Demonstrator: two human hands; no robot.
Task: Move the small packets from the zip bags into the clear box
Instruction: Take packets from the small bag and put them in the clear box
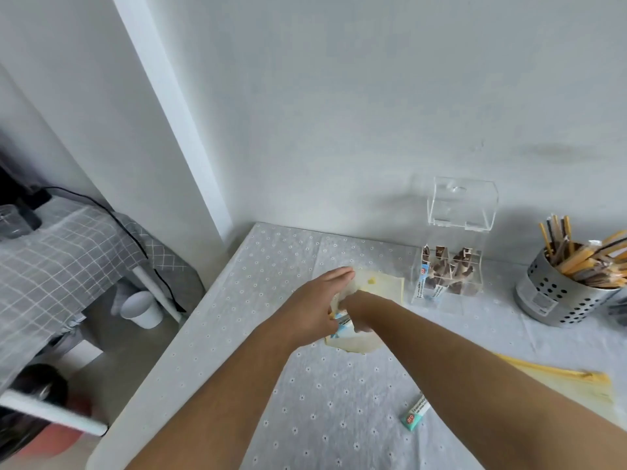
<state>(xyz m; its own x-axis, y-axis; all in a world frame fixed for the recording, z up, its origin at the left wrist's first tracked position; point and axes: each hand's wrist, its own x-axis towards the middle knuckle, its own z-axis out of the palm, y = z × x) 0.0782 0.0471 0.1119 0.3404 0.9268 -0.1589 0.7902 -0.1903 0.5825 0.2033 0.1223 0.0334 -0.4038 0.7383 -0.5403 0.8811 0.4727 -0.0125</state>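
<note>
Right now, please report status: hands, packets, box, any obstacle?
Left hand and right hand both at zip bag, blue-white packets gripped between them. Clear box lid up, partly filled. One stray packet on table. Path to box clear.

Table (210, 351) with white eyelet cloth. On it: 2 zip bags, 1 mid-table (383, 283), 1 at right edge (576, 385); clear box (448, 269); perforated steel holder (556, 296); 1 loose packet (414, 412) near front.

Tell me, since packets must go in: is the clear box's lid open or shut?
Open. The clear box has its lid swung up against the wall, leaving the top uncovered.
</note>
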